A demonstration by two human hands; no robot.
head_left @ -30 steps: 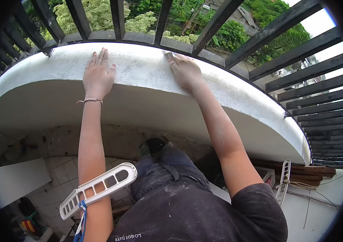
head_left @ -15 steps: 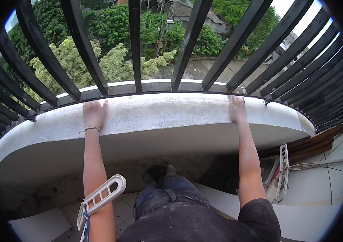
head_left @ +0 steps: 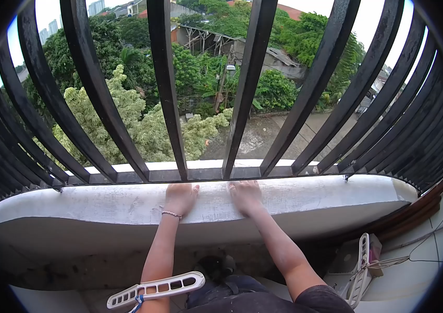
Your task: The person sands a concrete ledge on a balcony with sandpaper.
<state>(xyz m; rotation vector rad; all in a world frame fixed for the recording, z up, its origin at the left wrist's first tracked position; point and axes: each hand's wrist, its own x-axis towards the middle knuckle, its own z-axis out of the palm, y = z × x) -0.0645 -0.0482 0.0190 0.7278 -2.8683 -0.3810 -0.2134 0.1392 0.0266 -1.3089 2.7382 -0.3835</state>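
Note:
Both hands rest on the white ledge (head_left: 122, 204) just below the bottom rail of the black railing (head_left: 206, 176). My left hand (head_left: 181, 198), with a braided bracelet at the wrist, lies palm down, its thumb apart and its fingertips partly hidden at the rail. A short gap to the right of it, my right hand (head_left: 245, 197) lies on the ledge with its fingers spread towards the rail. Neither hand holds anything. A white slotted plastic strip (head_left: 156, 291) crosses my left forearm, with a blue tie on it.
Another white slotted strip (head_left: 359, 271) with cords stands at the lower right, near brown boards (head_left: 414, 219). Beyond the bars are trees (head_left: 122, 115), a paved area (head_left: 273, 136) and roofs. Below the ledge is a dark floor area.
Both hands have moved inward along the ledge and are now close together. The view has tilted up, showing more of the trees and roofs beyond the railing.

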